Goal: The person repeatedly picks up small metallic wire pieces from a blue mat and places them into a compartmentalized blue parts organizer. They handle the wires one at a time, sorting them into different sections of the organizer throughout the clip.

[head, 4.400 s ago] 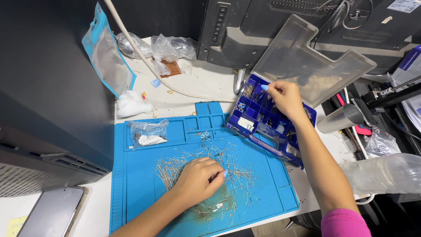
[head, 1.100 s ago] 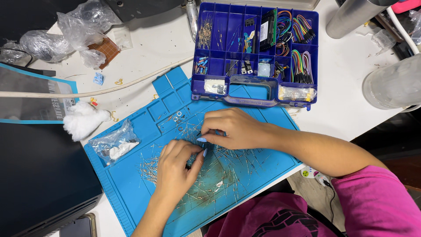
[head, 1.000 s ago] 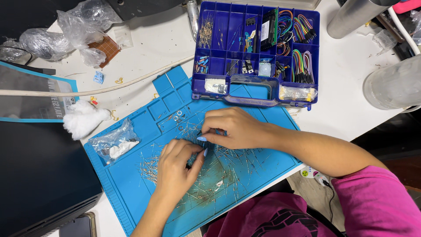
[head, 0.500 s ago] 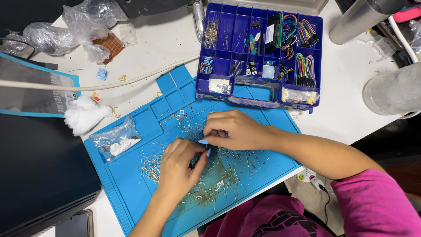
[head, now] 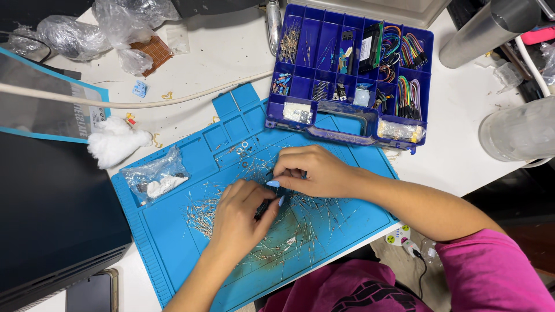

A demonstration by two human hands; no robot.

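Fingertips of both hands meet over the middle of the blue mat [head: 173, 254]: the left hand [head: 240, 216] is curled with fingers pinched at a small dark part, and the right hand [head: 309, 170] is closed likewise, thumb and forefinger pressed together just beside the left fingertips. What exactly is pinched is too small to tell; it appears to be one piece picked from the loose wire-legged parts [head: 306, 216] scattered under and around both hands. That scatter remains wide, spreading from the mat's centre toward its near edge, so by judgement the sorting is at an early or middle stage, with most pieces still lying loose. A few small metal rings [head: 244, 151] lie in the mat's upper recesses, apart from the pile. A clear plastic bag [head: 156, 176] with something white inside rests on the mat's left portion. Beyond the mat, the blue compartment box [head: 352, 110] stands open on the worktop [head: 231, 52], touching the mat's far edge; its compartments already hold resistors, coloured jumper wires and other small parts, though several front cells look sparsely filled. A white wad [head: 115, 141] lies left of the mat, near crumpled plastic wrap [head: 75, 34] at the far left corner. A phone [head: 92, 292] sits at the near left edge.
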